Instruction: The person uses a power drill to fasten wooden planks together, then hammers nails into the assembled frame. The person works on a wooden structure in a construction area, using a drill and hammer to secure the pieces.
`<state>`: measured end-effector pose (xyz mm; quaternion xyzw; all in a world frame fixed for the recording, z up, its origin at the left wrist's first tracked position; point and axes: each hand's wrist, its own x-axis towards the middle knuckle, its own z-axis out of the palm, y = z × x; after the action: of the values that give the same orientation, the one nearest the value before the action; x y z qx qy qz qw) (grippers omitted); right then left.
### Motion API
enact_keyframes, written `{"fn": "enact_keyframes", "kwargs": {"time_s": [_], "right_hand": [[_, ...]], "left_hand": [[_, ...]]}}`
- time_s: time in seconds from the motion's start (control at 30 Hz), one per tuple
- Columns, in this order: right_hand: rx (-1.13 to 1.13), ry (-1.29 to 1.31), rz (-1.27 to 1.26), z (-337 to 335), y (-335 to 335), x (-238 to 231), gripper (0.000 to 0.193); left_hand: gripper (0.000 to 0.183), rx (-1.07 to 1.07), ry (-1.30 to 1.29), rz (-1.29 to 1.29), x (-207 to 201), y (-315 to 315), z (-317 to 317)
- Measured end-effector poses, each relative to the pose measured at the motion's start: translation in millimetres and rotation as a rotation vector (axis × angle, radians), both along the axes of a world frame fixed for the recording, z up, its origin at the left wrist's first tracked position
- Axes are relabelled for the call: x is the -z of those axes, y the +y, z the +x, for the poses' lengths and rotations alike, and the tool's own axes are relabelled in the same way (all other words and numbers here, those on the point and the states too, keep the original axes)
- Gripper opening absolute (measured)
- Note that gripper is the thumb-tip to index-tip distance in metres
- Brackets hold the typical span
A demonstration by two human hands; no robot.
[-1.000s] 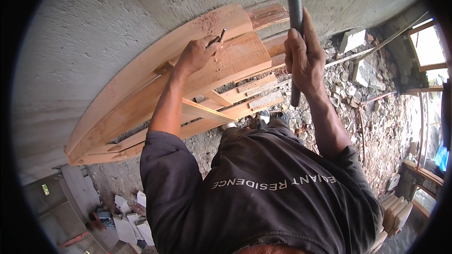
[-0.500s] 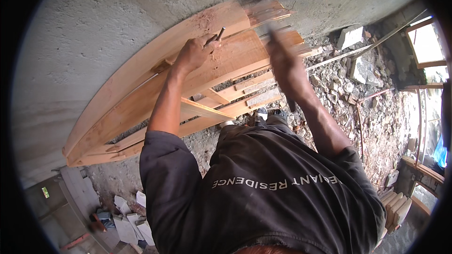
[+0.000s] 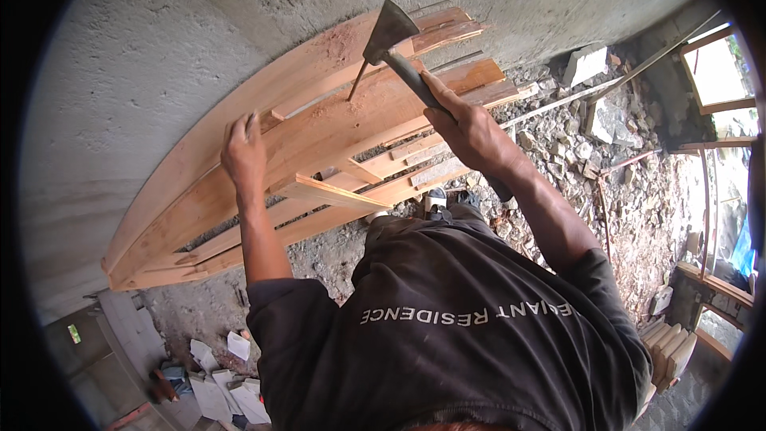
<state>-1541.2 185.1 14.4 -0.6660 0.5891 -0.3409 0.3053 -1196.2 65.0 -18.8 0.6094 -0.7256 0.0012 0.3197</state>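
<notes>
My right hand (image 3: 479, 140) is wrapped round the dark handle of a hatchet (image 3: 391, 33) with a broad triangular head. Just below the head, a thin metal rod (image 3: 357, 81) like a chisel stands tilted, its lower end at the face of a wide board (image 3: 319, 132) and its upper end meeting or hidden by the hatchet. Farther left, my left hand (image 3: 243, 156) is closed over the board's upper edge, fingertips pointing away; what lies under the palm is hidden. The boards belong to a large curved wooden frame (image 3: 191, 132) with wood chips on it.
A rough concrete wall (image 3: 183, 40) rises behind the frame. Broken stone (image 3: 558, 183) covers the ground at right, with a long pale strip (image 3: 558, 104) across it. White tile pieces (image 3: 215, 391) lie at lower left. A wooden window frame (image 3: 714, 72) is at far right.
My left hand has let go of the metal rod and moved left onto the frame. The hatchet, blurred and raised before, is now down at the rod, which stands tilted.
</notes>
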Motion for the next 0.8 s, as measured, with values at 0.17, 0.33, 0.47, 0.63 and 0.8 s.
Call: {"fn": "enact_keyframes", "kwargs": {"time_s": [0.17,0.33,0.47,0.63,0.8], "right_hand": [[0.095,-0.134,0.084,-10.0,4.8,-23.7,0.052],[0.406,-0.192,-0.681,-30.0,-19.3,-63.3,0.058],[0.156,-0.13,-0.194,-6.2,-8.7,-7.0,0.055],[0.133,-0.219,0.039,-10.5,2.6,-9.8,0.056],[0.577,-0.566,-0.559,-23.6,-10.4,-108.0,0.036]], "left_hand": [[0.023,-0.181,-0.265,0.041,31.7,17.7,43.3],[0.027,-0.222,-0.347,0.198,34.0,18.3,44.4],[0.028,-0.194,-0.338,0.193,34.8,14.3,38.4],[0.028,-0.191,-0.353,0.156,40.2,13.8,45.2],[0.03,-0.2,-0.309,0.175,42.4,17.7,50.5]]}}
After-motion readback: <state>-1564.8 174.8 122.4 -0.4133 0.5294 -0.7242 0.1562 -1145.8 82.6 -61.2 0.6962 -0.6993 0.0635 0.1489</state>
